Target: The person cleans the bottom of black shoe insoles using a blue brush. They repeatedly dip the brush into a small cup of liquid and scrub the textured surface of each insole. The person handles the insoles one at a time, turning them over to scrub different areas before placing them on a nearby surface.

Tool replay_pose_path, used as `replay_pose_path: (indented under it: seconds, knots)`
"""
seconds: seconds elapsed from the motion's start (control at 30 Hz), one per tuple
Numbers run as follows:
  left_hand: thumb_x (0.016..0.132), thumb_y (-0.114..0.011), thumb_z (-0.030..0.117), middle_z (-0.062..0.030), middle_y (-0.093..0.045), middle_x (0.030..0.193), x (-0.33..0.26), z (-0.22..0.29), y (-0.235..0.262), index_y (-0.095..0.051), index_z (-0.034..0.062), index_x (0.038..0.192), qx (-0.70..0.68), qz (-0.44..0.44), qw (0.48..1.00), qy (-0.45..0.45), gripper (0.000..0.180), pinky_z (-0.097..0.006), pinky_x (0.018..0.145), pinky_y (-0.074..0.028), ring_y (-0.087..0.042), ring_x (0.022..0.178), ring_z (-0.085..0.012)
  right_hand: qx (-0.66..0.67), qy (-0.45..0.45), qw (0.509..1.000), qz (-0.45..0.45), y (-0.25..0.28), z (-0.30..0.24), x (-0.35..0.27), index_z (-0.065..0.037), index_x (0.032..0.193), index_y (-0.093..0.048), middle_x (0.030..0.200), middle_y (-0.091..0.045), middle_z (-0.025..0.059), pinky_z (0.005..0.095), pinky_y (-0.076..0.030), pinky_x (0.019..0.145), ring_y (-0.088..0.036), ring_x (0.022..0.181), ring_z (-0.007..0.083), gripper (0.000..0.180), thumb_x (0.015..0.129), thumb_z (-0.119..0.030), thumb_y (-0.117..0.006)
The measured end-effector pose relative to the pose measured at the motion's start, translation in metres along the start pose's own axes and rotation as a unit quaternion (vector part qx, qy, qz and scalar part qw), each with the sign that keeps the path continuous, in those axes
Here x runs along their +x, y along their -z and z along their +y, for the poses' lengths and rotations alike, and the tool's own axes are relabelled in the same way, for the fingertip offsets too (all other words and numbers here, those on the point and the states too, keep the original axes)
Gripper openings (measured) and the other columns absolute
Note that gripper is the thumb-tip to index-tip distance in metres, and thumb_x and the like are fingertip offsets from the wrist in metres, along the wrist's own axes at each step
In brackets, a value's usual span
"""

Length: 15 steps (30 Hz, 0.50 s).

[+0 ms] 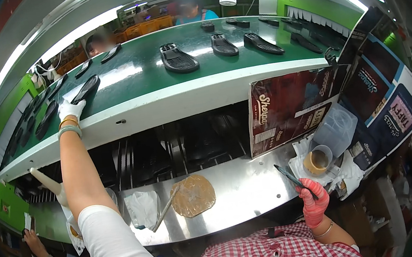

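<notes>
My left hand [70, 109], in a white glove, reaches far up to the green conveyor belt [142, 69] and grips the near end of a black shoe sole [86, 88]. My right hand [313, 201], in a red glove, hovers over the steel bench's [245, 195] right end and holds a thin dark brush [289, 174] pointing up and left. A small cup of brown glue [318, 160] sits just above that hand. Several more black soles [179, 58] lie spread along the belt.
A round brown glue-stained pad [193, 195] with a stick lies mid-bench, next to a crumpled clear bag [142, 208]. Cardboard sheets [286, 108] and a clear plastic tub [338, 127] stand at the right. A white cone-shaped nozzle [47, 181] is at left. Other people work behind the belt and at lower left.
</notes>
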<state>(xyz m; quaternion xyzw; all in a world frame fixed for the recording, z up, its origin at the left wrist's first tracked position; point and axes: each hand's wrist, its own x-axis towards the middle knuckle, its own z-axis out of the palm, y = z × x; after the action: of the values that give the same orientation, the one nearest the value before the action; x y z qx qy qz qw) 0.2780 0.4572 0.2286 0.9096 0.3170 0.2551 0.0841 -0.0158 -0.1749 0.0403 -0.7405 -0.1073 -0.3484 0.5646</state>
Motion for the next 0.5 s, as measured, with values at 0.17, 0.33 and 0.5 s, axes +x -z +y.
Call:
replay_pose_path:
  seconds: [0.17, 0.33, 0.5]
  knots:
    - [0.063, -0.073, 0.047, -0.0222, -0.048, 0.131, 0.040, -0.020, -0.020, -0.050, -0.0025, 0.126, -0.079, -0.056, 0.995, -0.004, 0.083, -0.033, 0.100, -0.038, -0.047, 0.122, -0.0312, 0.005, -0.039, 0.999, 0.031, 0.008, 0.001, -0.002, 0.000, 0.104, -0.061, 0.092, -0.063, 0.0098, 0.0245, -0.048, 0.061, -0.060, 0.070, 0.0141, 0.022, 0.087, -0.013, -0.063]
    - [0.070, -0.067, 0.048, -0.0172, -0.054, 0.126, 0.031, -0.028, -0.003, -0.054, -0.0021, 0.123, -0.318, -0.031, 0.947, -0.025, 0.074, -0.031, 0.099, -0.036, -0.050, 0.118, -0.0248, 0.078, -0.115, 0.985, 0.102, 0.022, 0.002, 0.000, 0.001, 0.106, -0.060, 0.094, -0.063, 0.0086, 0.0232, -0.048, 0.063, -0.058, 0.070, 0.0123, 0.022, 0.088, -0.012, -0.063]
    - [0.087, -0.058, 0.026, -0.0103, -0.054, 0.118, -0.098, 0.027, 0.026, -0.051, -0.0007, 0.125, -0.697, 0.057, 0.709, -0.088, 0.047, -0.030, 0.094, -0.038, -0.053, 0.104, -0.0179, 0.096, -0.145, 0.974, 0.145, 0.042, -0.005, 0.020, 0.000, 0.109, -0.060, 0.089, -0.063, 0.0050, 0.0200, -0.045, 0.058, -0.059, 0.066, 0.0105, 0.023, 0.089, -0.013, -0.060]
